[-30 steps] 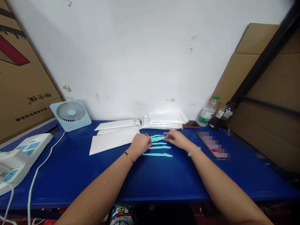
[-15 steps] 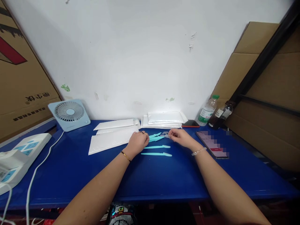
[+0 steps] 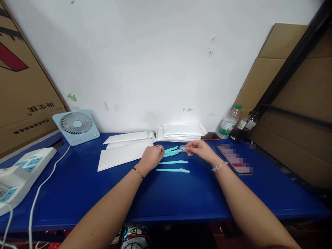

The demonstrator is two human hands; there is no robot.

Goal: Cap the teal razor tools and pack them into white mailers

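Observation:
Several thin turquoise plastic sticks lie on the blue table. My left hand is curled closed on the left ends of a small bunch of turquoise sticks raised slightly off the table. My right hand pinches a small clear cap at the right tip of that bunch. Two more turquoise sticks lie flat just in front of my hands.
White padded envelopes lie left of my hands; a second white stack is at the wall. A phone, two bottles, a small fan, a white power strip with cables, and cardboard at both sides.
Both hands have lifted a bunch of turquoise sticks slightly and drawn them together; fewer sticks now lie flat in front. The view shifted a little.

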